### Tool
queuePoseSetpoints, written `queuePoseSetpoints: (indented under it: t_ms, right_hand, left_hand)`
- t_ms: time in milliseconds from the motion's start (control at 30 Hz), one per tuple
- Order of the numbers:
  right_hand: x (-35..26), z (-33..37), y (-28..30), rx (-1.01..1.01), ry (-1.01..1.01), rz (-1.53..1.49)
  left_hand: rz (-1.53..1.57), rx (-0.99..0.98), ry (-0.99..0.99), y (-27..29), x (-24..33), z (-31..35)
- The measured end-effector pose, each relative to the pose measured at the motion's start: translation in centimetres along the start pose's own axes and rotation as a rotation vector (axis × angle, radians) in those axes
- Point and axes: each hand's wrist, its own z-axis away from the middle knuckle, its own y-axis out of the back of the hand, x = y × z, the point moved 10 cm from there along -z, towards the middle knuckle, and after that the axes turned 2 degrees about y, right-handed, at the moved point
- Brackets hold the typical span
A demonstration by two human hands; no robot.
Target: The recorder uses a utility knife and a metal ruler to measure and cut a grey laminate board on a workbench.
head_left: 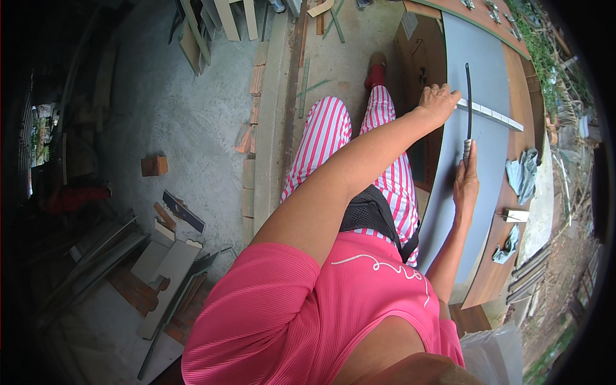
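My left hand [438,104] reaches across to a grey panel [436,221] on the right, its fingers closed on the near end of a pale straight strip [497,117] with marks across it. The strip lies crosswise over the panel. My right hand [467,183] grips the grey wrapped handle of a long, thin, dark blade [468,96], slightly curved at its far end. That blade points away from me and passes over the strip; whether they touch I cannot tell.
Under the panel is a brown wooden cabinet [417,58]. Grey rags [523,175] and a small pale block [515,215] lie on the brown board [489,266] beside it. A brick [154,165] and board offcuts [183,210] lie on the concrete floor at left.
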Motion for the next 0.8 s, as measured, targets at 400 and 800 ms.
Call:
queuePoseSetpoints:
  t_ms: [400, 800]
  right_hand:
    - [-1.0, -4.7, -1.0, 0.034, 0.105, -0.028]
    - [1.3, 5.0, 0.5, 0.002, -0.113, -0.016]
  left_hand:
    - [-0.009, 0.026, 0.022, 0.0, -0.2, -0.1]
    - [-0.012, 0.011, -0.01, 0.5, 0.3, 0.3]
